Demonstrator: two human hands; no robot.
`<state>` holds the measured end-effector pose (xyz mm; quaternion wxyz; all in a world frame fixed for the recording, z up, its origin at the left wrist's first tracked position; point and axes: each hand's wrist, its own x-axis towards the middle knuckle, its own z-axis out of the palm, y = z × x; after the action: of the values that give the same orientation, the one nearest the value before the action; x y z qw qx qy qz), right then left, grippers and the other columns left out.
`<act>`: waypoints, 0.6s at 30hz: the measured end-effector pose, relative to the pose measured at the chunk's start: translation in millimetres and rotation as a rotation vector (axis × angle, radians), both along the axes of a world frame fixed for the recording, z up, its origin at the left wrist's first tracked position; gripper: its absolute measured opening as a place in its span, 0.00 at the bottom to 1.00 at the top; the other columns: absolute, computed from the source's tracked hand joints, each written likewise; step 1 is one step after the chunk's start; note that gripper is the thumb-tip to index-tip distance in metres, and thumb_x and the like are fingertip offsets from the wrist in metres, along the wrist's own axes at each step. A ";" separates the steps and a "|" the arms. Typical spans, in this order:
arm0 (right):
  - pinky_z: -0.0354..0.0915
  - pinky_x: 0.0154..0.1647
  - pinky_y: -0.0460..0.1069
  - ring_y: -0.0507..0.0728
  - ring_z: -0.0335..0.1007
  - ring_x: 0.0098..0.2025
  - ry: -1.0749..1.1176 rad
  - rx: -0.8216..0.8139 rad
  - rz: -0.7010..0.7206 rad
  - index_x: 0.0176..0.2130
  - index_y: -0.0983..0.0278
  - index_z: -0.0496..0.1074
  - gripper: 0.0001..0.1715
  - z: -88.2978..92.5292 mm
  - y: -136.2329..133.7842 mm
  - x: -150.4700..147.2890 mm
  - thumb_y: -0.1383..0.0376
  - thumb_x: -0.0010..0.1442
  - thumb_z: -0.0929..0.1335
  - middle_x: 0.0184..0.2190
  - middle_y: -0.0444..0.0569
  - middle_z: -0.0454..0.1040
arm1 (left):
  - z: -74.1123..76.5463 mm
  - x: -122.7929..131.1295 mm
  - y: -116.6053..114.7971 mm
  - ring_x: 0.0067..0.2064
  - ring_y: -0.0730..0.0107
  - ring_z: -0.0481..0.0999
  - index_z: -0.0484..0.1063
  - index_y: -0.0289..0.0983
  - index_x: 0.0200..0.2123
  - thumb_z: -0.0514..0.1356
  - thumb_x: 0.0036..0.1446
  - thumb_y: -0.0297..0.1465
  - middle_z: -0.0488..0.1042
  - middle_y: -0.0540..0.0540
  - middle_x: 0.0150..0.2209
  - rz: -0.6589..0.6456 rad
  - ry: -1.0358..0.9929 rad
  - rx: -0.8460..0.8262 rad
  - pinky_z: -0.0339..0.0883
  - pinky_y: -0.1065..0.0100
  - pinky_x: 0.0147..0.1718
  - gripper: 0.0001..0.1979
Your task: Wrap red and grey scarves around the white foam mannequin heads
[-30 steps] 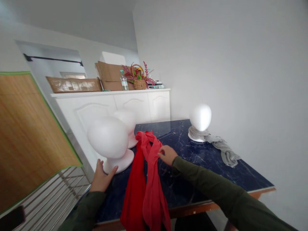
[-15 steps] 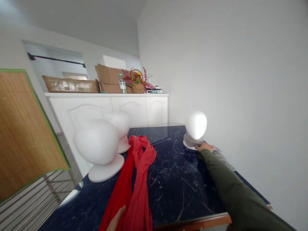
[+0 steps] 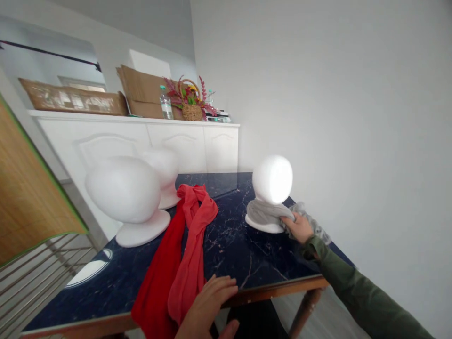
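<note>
On the right of the table stands a white mannequin head with a grey scarf wrapped round its neck. My right hand pinches the scarf at the neck's right side, and its patterned tail trails behind my wrist. Low at the front edge, my left hand is stretched out with fingers apart, holding nothing. It is in front of a red scarf that lies knotted at the far end, its two lengths running over the table's front edge.
Two more white mannequin heads, a near one and a far one, stand left on the dark marbled table. Behind is a white cabinet with cardboard boxes, a bottle and a flower basket. A wall bounds the right side.
My right hand has drawn the scarf-wrapped mannequin head nearer. My left hand has risen further into view, moving right. The whole view has shifted.
</note>
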<state>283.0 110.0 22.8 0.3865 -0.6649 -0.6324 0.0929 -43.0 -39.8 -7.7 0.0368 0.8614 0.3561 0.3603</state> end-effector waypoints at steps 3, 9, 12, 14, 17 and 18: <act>0.65 0.34 0.50 0.58 0.70 0.32 0.115 0.003 0.162 0.31 0.63 0.73 0.16 -10.6 -47.0 -20.4 0.55 0.53 0.63 0.28 0.49 0.75 | 22.0 39.1 5.1 0.55 0.63 0.67 0.65 0.41 0.51 0.55 0.54 0.28 0.70 0.44 0.52 -0.064 0.035 0.070 0.64 0.59 0.53 0.20; 0.65 0.35 0.52 0.60 0.71 0.35 0.199 0.038 0.176 0.35 0.61 0.72 0.12 -27.2 -100.7 -52.4 0.61 0.52 0.62 0.31 0.49 0.76 | 26.5 82.0 29.0 0.49 0.67 0.69 0.69 0.40 0.45 0.55 0.54 0.25 0.74 0.47 0.44 -0.183 0.094 0.235 0.60 0.59 0.54 0.15; 0.64 0.31 0.53 0.60 0.70 0.31 0.145 0.034 0.144 0.32 0.60 0.70 0.09 -28.9 -109.2 -55.0 0.60 0.53 0.63 0.27 0.49 0.74 | 21.5 82.3 31.9 0.49 0.64 0.68 0.68 0.40 0.47 0.56 0.53 0.26 0.72 0.45 0.47 -0.142 0.126 0.235 0.64 0.59 0.49 0.17; 0.63 0.30 0.52 0.59 0.69 0.29 0.101 0.019 0.160 0.30 0.60 0.68 0.08 -29.8 -111.3 -55.4 0.58 0.53 0.63 0.24 0.48 0.72 | 17.3 80.6 34.0 0.50 0.62 0.68 0.67 0.40 0.49 0.55 0.54 0.26 0.71 0.45 0.49 -0.115 0.141 0.223 0.64 0.59 0.47 0.18; 0.62 0.30 0.51 0.58 0.68 0.29 0.043 0.019 0.212 0.31 0.61 0.66 0.06 -32.1 -111.2 -57.6 0.61 0.53 0.63 0.25 0.48 0.72 | 10.8 82.9 42.2 0.50 0.62 0.68 0.65 0.39 0.51 0.52 0.56 0.25 0.70 0.45 0.51 -0.138 0.191 0.206 0.64 0.60 0.48 0.18; 0.62 0.30 0.50 0.57 0.68 0.29 0.029 0.023 0.229 0.31 0.61 0.66 0.05 -33.1 -110.7 -58.7 0.62 0.53 0.63 0.26 0.48 0.71 | 9.1 85.6 46.1 0.52 0.62 0.67 0.64 0.38 0.52 0.52 0.57 0.25 0.68 0.44 0.53 -0.151 0.218 0.197 0.64 0.60 0.48 0.19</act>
<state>224.3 -0.7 -10.3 0.3900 -0.5826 -0.6995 0.1386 42.5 6.3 1.3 -0.0599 0.9192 0.2552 0.2940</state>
